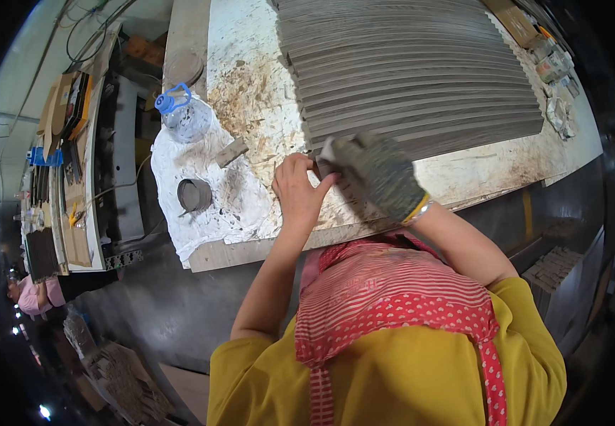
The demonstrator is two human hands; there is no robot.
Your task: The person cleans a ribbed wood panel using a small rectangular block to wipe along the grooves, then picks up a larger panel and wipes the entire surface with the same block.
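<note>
My bare left hand [297, 190] rests at the near left end of the stacked strips. Its thumb and forefinger close on the end of a small grey piece [324, 167], mostly covered by my hands. My right hand [384, 175], in a dark knitted glove with a yellow cuff, is closed around a pale, folded-looking pad [328, 151] and presses it against that piece. Whether the pad is cloth or abrasive paper I cannot tell. Just beyond both hands, grey wood-grain strips [421, 85] lie side by side in a wide stack.
On a stained white cloth [243, 213] to the left are a clear plastic jug [188, 122] with a blue handle, a small block [231, 153] and an open round tin [194, 195]. Jars [552, 67] stand at far right. Another person [34, 295] is at far left.
</note>
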